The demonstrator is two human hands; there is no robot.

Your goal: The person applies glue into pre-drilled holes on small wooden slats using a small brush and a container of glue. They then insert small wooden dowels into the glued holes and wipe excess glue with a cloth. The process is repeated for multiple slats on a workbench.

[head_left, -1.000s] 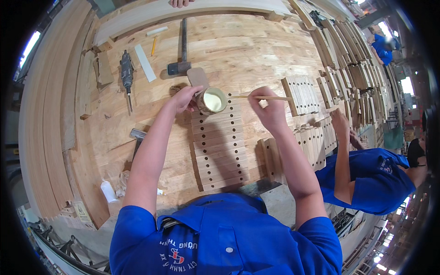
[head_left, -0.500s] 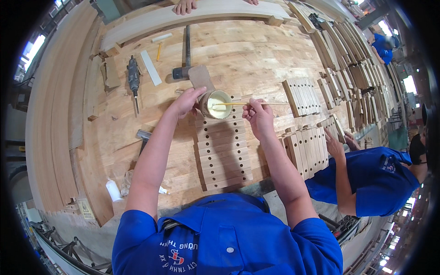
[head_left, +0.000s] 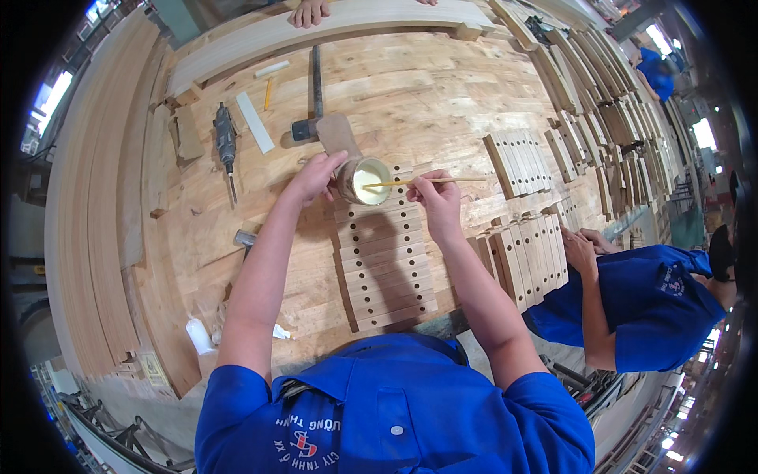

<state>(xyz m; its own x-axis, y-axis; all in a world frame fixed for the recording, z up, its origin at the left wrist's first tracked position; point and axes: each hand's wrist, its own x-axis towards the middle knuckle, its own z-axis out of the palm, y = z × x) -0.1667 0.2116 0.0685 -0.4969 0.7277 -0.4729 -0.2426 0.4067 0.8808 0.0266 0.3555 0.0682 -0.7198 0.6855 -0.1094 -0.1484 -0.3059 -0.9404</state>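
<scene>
My left hand (head_left: 317, 178) is closed around a cup (head_left: 345, 183) of pale yellow, creamy liquid, tilted so that its mouth faces me. A thin yellowish stick (head_left: 400, 182) is pinched in the fingers of my right hand (head_left: 438, 207). Its left end is inside the cup; whether that end has bristles I cannot tell. Below the cup, a column of wooden strips (head_left: 387, 261) lies side by side, with a dark hole near each end. A brown flat piece (head_left: 337, 134) sticks out beyond the cup.
A hammer (head_left: 305, 129), a power screwdriver (head_left: 226, 138), a white strip (head_left: 254, 122) and a yellow pencil (head_left: 268, 93) lie at the far left. Drilled blocks (head_left: 517, 164) stand to the right, beside a co-worker's hands (head_left: 583, 249). Another person's hand (head_left: 309, 13) rests on a long board (head_left: 355, 25).
My right hand has shifted slightly left, and the stick's end now sits further into the cup. The co-worker's hands on the right have drawn closer together beside the blocks.
</scene>
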